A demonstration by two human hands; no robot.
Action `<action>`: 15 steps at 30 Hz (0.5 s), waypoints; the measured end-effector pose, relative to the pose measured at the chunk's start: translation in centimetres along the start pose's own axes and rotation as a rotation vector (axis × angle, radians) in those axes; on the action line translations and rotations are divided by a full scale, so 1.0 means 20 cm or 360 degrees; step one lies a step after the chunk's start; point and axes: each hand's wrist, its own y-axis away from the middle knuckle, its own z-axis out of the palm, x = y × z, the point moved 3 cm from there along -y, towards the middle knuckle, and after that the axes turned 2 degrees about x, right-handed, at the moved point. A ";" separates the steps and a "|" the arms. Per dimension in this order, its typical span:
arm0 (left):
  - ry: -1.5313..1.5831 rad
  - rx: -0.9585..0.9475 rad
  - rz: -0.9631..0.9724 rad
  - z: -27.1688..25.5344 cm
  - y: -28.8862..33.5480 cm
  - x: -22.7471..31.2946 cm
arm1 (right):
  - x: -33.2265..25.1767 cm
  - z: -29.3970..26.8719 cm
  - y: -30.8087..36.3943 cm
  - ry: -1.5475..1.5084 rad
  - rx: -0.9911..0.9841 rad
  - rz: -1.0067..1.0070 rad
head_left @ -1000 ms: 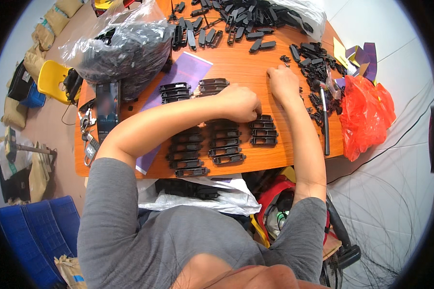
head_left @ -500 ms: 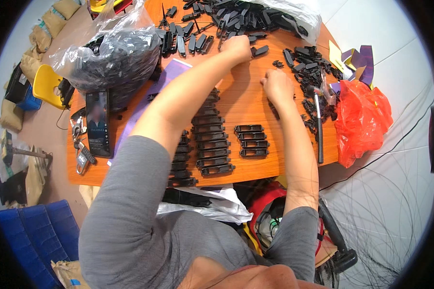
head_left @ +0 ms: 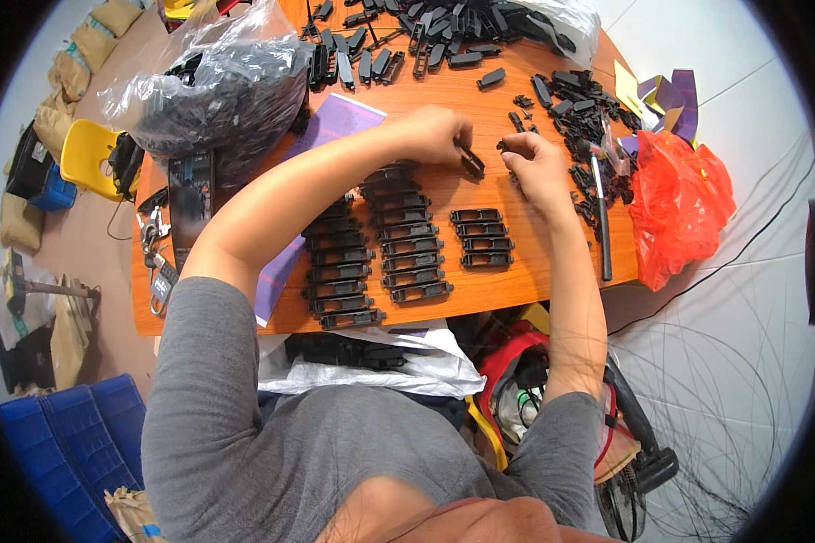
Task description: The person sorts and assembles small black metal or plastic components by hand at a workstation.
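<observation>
My left hand is closed on a black plastic frame, a narrow elongated piece that sticks out below its fingers. Just across from it, my right hand pinches a small black plastic part between thumb and fingertips. The two pieces are apart. Nearer me on the wooden table lie rows of similar black frames: a long row, another row to its left, and a short stack on the right. My left forearm hides part of the leftmost row.
Loose black housings are heaped at the far side, and small black parts lie at the right. A pen-like black rod rests near a red plastic bag. At left are a clear bag, a phone and keys.
My left hand has drawn back from the far heap with a black frame in it. The right hand has turned, showing a small black part in its pinch. The view has shifted slightly.
</observation>
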 end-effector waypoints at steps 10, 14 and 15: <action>-0.0095 -0.0041 -0.0022 0.04 0.03 -0.08 | -0.06 0.16 0.07 0.0531 -0.0030 -0.1031; -0.0052 -0.0065 -0.0085 0.05 0.03 -0.08 | -0.09 0.19 0.08 0.0656 -0.0054 -0.1083; -0.0048 -0.0071 -0.0114 0.04 0.03 -0.08 | -0.11 0.19 0.07 0.0728 -0.0107 -0.1012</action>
